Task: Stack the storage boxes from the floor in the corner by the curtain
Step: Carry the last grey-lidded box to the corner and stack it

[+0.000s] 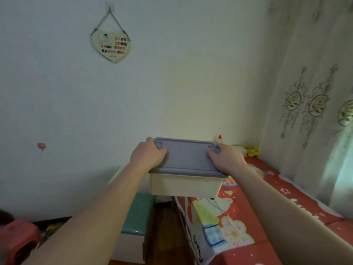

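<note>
Left hand (148, 155) and right hand (227, 159) grip the storage box (184, 169) by its lid (186, 156), above the red covered surface (267, 207); judged risk: lid unseats, box drops.

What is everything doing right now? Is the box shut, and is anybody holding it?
storage box: lifted off the floor, held level
grey lid: on the box, closed
left hand: grips the lid's left end
right hand: grips the lid's right end
heart-shaped sign: hangs on the wall
curtain: drawn
</note>
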`<state>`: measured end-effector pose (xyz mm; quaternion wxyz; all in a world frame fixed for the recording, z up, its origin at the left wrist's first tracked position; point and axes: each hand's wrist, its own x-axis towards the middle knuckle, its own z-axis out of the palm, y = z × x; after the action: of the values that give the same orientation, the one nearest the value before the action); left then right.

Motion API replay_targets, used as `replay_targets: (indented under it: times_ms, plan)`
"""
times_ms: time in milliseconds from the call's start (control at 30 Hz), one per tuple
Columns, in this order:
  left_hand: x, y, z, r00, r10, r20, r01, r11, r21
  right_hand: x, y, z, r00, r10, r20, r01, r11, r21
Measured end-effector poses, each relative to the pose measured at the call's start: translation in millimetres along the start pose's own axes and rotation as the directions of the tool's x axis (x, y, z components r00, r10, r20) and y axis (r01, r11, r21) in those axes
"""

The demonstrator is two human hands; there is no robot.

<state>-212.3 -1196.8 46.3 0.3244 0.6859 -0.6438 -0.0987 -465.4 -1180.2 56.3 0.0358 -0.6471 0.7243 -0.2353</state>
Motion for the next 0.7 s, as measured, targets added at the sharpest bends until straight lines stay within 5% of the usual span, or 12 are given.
replay_targets:
  times_ms: [700]
  plan:
    - [-60.6, 128.1, 50.5, 0.951, 0.241, 0.191, -0.233, 0.97, -0.065, -95.5, 118.3, -92.2, 0.944, 0.248, -0.218, -0.259, 0.966, -0.025]
